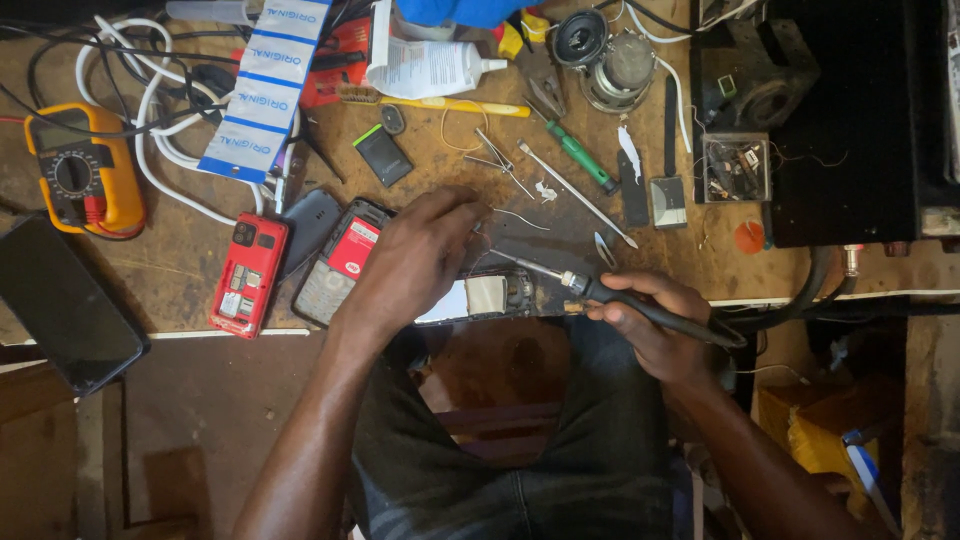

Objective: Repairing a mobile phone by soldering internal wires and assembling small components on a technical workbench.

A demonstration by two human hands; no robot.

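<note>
Scarred wooden workbench (180, 270), cluttered workshop

Left hand (415, 262) covers most of the small circuit board (488, 296) at the bench edge; only its pale metal shield shows, so can't tell what the fingers pinch. Thin black-handled soldering iron (620, 298): rear of handle buried in the right hand (655, 325), tip contact point too small to read. Black slab phone (62, 305) is cut by the left edge. Blue cloth (460, 10) is cropped at top. Clear plastic box of tiny parts (735, 167): contents unresolvable.
</note>
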